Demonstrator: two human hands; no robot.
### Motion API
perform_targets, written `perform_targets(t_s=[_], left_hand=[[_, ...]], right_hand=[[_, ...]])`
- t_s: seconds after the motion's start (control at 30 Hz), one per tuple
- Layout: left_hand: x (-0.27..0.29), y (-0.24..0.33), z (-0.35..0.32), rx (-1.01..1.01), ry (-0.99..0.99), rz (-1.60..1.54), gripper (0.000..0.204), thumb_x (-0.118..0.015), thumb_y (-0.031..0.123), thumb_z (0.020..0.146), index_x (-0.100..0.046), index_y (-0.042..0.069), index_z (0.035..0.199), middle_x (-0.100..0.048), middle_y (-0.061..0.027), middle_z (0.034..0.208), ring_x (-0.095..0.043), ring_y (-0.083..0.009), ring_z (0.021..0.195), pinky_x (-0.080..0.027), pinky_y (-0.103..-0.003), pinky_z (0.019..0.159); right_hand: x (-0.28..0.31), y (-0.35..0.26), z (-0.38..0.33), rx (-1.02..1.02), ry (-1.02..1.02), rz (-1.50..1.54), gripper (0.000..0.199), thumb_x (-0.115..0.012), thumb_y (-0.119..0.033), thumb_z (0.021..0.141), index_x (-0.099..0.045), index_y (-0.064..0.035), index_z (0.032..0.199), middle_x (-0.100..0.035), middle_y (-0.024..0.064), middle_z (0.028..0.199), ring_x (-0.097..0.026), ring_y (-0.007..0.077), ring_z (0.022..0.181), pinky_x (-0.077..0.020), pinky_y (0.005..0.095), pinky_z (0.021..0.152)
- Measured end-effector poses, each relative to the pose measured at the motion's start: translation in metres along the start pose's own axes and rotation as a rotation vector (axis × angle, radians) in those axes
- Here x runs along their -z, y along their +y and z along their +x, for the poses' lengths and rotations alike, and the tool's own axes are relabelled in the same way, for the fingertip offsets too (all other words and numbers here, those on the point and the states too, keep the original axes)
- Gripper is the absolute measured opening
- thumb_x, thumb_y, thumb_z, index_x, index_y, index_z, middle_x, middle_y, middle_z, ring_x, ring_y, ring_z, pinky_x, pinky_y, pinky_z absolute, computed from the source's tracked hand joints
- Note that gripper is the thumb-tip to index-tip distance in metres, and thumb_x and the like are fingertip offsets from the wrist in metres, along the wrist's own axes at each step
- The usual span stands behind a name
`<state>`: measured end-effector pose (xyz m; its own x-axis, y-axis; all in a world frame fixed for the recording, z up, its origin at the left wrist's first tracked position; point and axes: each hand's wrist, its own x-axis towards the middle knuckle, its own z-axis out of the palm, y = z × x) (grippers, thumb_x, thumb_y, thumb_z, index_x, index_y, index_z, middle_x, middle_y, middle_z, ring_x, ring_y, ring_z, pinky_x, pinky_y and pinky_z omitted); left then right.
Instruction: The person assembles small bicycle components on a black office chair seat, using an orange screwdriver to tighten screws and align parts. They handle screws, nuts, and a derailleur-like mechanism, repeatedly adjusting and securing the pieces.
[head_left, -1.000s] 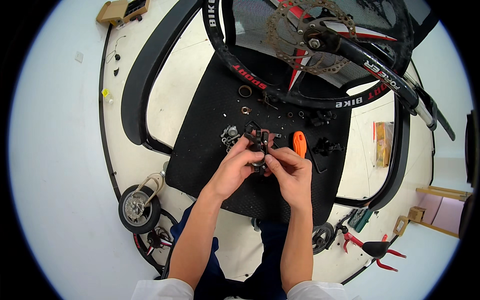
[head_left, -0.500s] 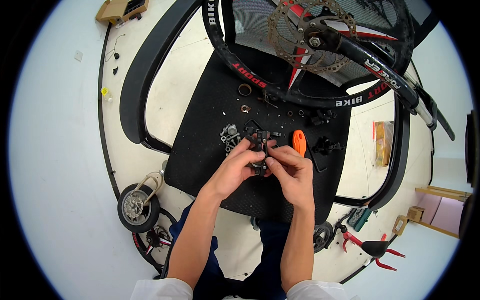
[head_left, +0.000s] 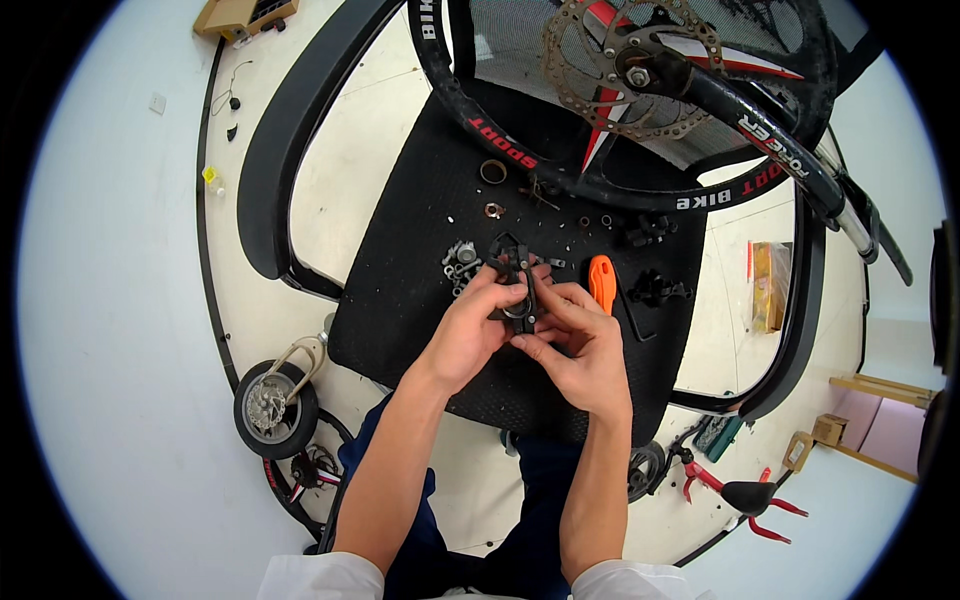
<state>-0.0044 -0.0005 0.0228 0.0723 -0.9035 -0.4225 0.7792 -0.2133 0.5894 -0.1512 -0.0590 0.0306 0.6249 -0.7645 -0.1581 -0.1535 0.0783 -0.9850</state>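
Observation:
Over the black chair seat (head_left: 400,290), both hands are closed on a small black bicycle part (head_left: 522,262) with a rounded, clamp-like body and bright bolt heads. My left hand (head_left: 462,328) grips it from the left, thumb on top. From the right, my right hand (head_left: 582,350) pinches its lower side with thumb and fingers. Part of it is hidden behind my fingers. Just beyond my left hand is a pile of metal bolts and nuts (head_left: 462,256). An orange-handled tool (head_left: 601,284) rests beyond my right hand, beside a black hex key (head_left: 634,318).
A bicycle wheel with a disc rotor (head_left: 632,75) and a black fork (head_left: 770,140) leans across the chair's back. Rings (head_left: 492,172) and black parts (head_left: 662,289) lie on the seat. Armrests (head_left: 270,160) flank it. A small wheel (head_left: 275,410) stands on the floor at left.
The black part has turned slightly between my hands, and its upper end now shows more. My right thumb has slid down and left along it.

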Motion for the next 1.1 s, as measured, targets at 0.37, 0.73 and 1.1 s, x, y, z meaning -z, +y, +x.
perform_targets(t_s=[0.37,0.73,1.1], left_hand=[[-0.002,-0.001,-0.001,0.010,-0.026,-0.022,0.052,-0.044,0.020,0.097,-0.036,-0.001,0.144,-0.045,-0.0176,0.147,-0.048,-0.0280,0.133,-0.040,-0.044,0.110],[-0.001,-0.007,0.002,-0.006,-0.044,0.042,0.046,-0.046,0.026,0.103,-0.041,0.001,0.142,-0.049,-0.0139,0.144,-0.051,-0.0234,0.128,-0.040,-0.043,0.109],[0.016,0.020,-0.004,-0.219,0.026,0.539,0.035,-0.060,0.007,0.098,-0.060,-0.001,0.133,-0.068,-0.0116,0.117,-0.064,-0.0151,0.108,-0.053,-0.032,0.096]], right_hand=[[0.000,-0.004,0.000,0.009,0.048,-0.072,0.064,-0.081,0.011,0.069,-0.065,-0.0027,0.129,-0.060,0.0030,0.107,-0.061,0.0090,0.081,-0.0555,0.0208,0.071],[-0.007,-0.002,0.001,0.152,0.251,-0.421,0.051,-0.074,0.003,0.075,-0.068,-0.0039,0.124,-0.060,0.0061,0.092,-0.061,0.0155,0.080,-0.0518,0.0258,0.069],[0.017,0.001,-0.001,0.184,0.154,-0.278,0.049,-0.068,0.003,0.076,-0.067,-0.0026,0.125,-0.056,0.0053,0.090,-0.056,0.0156,0.082,-0.0458,0.0247,0.077]])
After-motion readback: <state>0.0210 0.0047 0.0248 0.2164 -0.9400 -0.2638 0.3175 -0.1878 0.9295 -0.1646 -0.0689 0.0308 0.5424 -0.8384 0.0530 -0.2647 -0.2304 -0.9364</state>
